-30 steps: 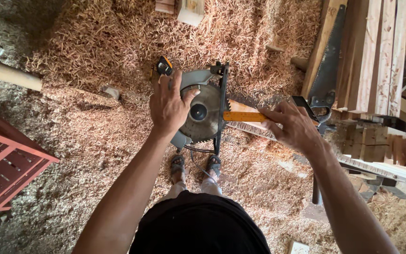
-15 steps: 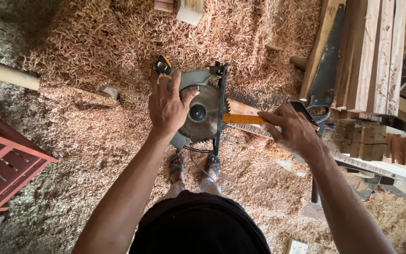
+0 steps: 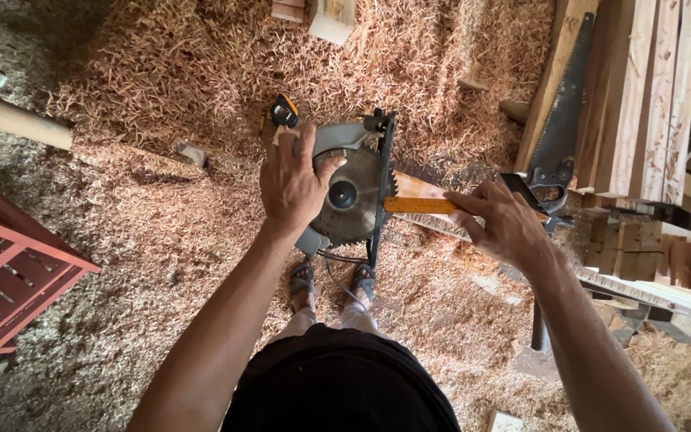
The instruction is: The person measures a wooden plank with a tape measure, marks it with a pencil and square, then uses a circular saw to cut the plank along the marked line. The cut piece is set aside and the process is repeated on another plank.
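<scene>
Between the hands, the saw (image 3: 351, 192) hangs blade-on to the camera, above the feet. An orange ruler (image 3: 419, 206) runs rightward from its blade. Left hand (image 3: 293, 180) grips the saw's guard; right hand (image 3: 504, 220) pinches the ruler's far end.

I counted one circular saw (image 3: 345, 192), one orange ruler (image 3: 417, 206) and one handsaw (image 3: 560, 128) leaning on the boards. Two hands were in view, the left hand (image 3: 293, 180) and the right hand (image 3: 505, 224). One red slatted crate (image 3: 9, 280) and one pale pole (image 3: 9, 118) lay nearby.
</scene>
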